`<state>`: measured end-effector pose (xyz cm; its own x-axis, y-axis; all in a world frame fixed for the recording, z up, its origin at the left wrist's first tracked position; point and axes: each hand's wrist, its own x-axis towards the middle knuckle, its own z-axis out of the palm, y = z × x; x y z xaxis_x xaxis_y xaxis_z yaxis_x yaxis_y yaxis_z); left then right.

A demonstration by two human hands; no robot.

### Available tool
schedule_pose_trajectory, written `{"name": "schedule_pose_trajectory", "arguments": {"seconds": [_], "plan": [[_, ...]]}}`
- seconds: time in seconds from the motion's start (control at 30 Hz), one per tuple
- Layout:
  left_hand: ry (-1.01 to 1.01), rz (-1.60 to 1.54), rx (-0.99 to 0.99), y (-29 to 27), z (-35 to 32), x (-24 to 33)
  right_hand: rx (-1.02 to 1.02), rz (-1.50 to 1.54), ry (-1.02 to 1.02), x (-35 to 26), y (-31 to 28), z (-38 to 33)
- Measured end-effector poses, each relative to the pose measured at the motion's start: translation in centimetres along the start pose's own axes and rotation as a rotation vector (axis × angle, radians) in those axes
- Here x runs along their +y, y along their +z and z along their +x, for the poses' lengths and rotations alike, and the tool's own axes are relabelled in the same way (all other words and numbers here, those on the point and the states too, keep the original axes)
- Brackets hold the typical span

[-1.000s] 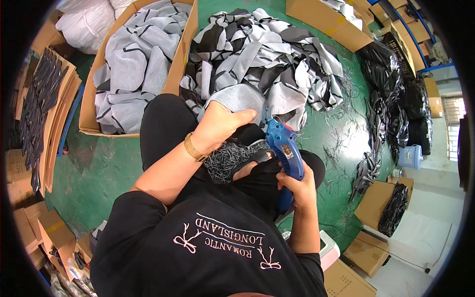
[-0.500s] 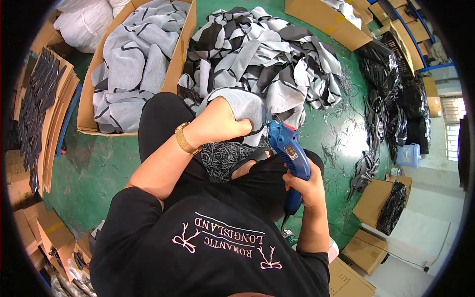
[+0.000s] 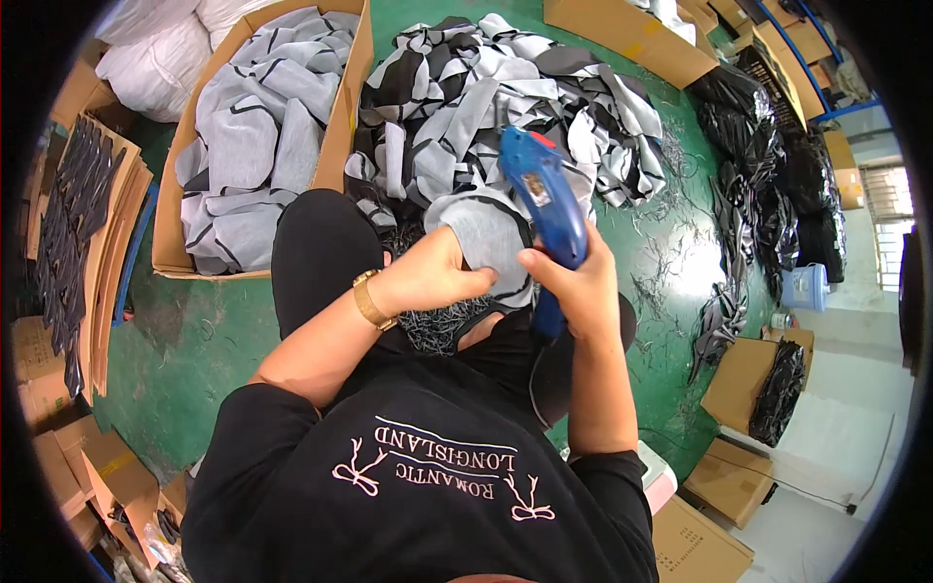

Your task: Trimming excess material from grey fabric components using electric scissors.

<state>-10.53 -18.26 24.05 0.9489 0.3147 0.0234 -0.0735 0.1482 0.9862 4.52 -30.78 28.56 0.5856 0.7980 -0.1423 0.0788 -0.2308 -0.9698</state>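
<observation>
In my right hand (image 3: 580, 284) is a blue handheld electric cutter (image 3: 549, 189) with a red switch, its head tilted up and away from me. A grey fabric piece with black edging (image 3: 491, 238) is gripped by my left hand (image 3: 435, 277), thumb pressed on its near side. The cutter's head stands above and beyond this piece, apart from it. Beyond my hands lies a large heap of grey and black fabric pieces (image 3: 476, 102). Dark thin trimmings (image 3: 428, 330) are piled between my legs.
At the left stands a cardboard box (image 3: 352, 117) full of grey fabric pieces (image 3: 238, 146). Black strips (image 3: 92, 214) hang over flattened cardboard further left. Black plastic bags (image 3: 739, 112), a pale blue bucket (image 3: 805, 287) and more boxes (image 3: 729, 481) line the right side. Trimmings litter the green floor (image 3: 646, 291).
The cutter has risen and moved forward, away from the fabric piece. My left hand still grips the fabric, which now shows more of its rounded outline. The view has shifted slightly.
</observation>
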Motion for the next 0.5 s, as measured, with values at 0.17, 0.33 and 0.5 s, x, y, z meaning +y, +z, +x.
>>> {"name": "schedule_pose_trajectory", "arguments": {"seconds": [0.17, 0.33, 0.5], "plan": [[-0.02, -0.357, 0.208, 1.6, -0.5, 0.0, 0.0, -0.177, -0.049, 0.0, 1.7, 0.0], [-0.114, -0.784, 0.339, 0.9, 0.3, -1.0, -0.097, 0.143, 0.12, 0.7, 1.8, -0.4], [-0.117, -0.797, 0.329, -0.9, 0.0, -1.0, -0.158, 0.49, 0.223, 2.4, -1.3, -3.2]]}}
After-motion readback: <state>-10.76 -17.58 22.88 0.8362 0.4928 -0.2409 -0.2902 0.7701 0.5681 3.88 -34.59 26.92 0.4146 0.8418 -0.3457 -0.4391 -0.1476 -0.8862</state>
